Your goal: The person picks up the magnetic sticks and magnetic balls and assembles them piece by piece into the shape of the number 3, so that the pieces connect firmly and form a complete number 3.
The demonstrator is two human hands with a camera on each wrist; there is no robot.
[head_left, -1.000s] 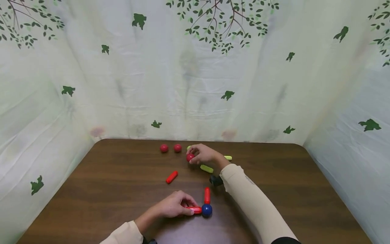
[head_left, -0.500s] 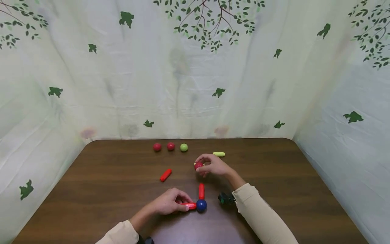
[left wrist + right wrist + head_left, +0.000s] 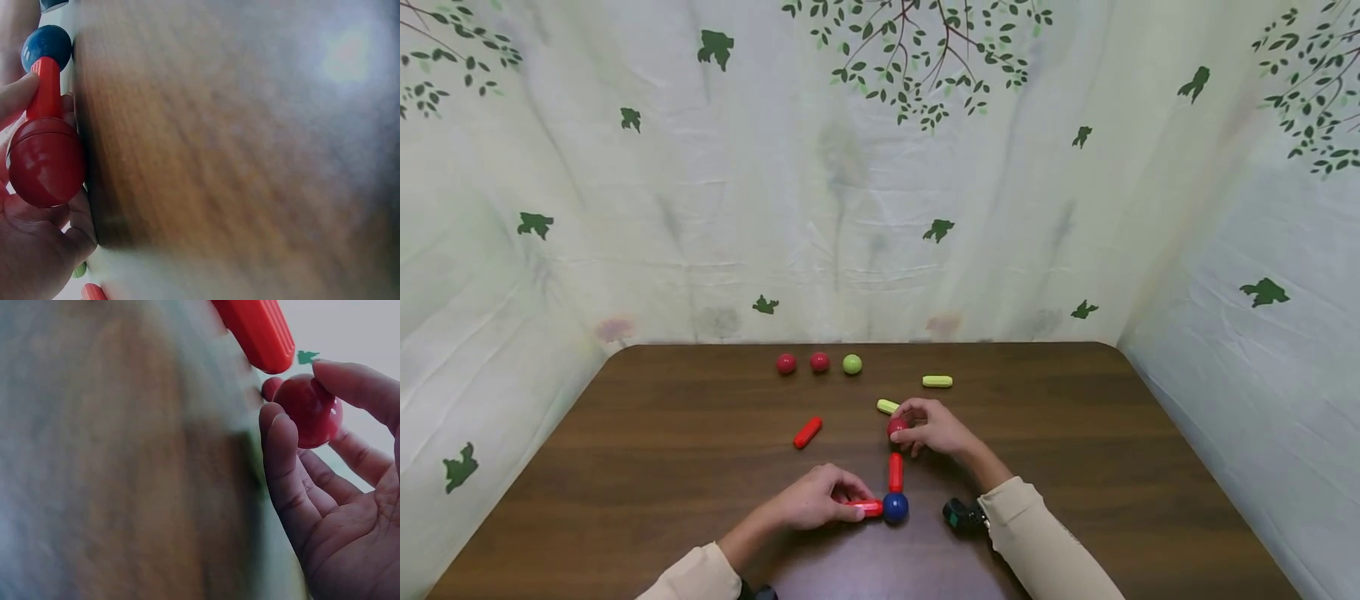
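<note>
In the head view my left hand [image 3: 820,497] pinches a red rod [image 3: 867,507] low over the front of the table. One end of this rod meets a blue ball [image 3: 895,507]. The left wrist view shows a larger red ball [image 3: 47,162] on its other end, by the palm. From the blue ball a second red rod [image 3: 896,472] points away from me. My right hand [image 3: 936,432] holds a red ball [image 3: 897,428] between thumb and fingers, just beyond that rod's far end. A small gap separates ball and rod in the right wrist view.
Two red balls [image 3: 802,363] and a green ball [image 3: 852,364] sit near the back edge of the table [image 3: 685,442]. A loose red rod [image 3: 807,432] lies left of centre. Yellow-green rods lie beyond my right hand, one [image 3: 937,381] farther back, another [image 3: 887,407] partly behind the fingers.
My right hand has brought the red ball from the back of the table towards me, to the second rod's far end. My left hand keeps its hold, nearly still.
</note>
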